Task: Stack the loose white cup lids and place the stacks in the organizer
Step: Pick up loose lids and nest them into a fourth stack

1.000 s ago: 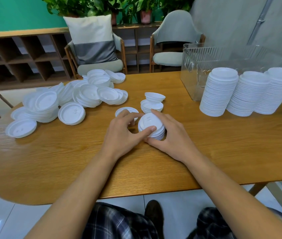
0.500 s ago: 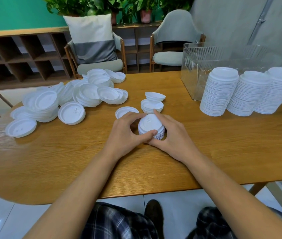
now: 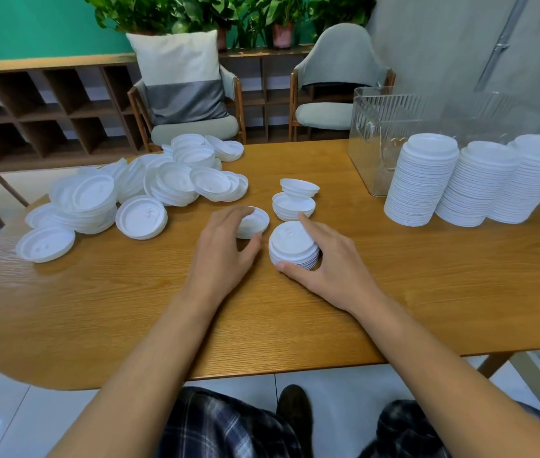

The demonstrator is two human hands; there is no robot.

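Dozens of loose lids (image 3: pixel 163 183) lie heaped on the table (image 3: pixel 97 309), well out to the left of the left hand (image 3: pixel 222 256). That hand curls over a single lid (image 3: pixel 255 223), fingers on its left rim and thumb at its near edge; blur hides whether the pinch is closed. Just to its right, the right hand (image 3: pixel 334 262) clamps a short stack (image 3: pixel 293 244), thumb on the near side and forefinger on the far side. Just beyond this hand sits another small stack (image 3: pixel 293 206). Well to its right, three tall stacks (image 3: pixel 480 190) stand before the clear organizer (image 3: pixel 377 127). The lids look thin, featherlight, springy and slick, so I would take one by opposite rim edges and a stack low on its sides.
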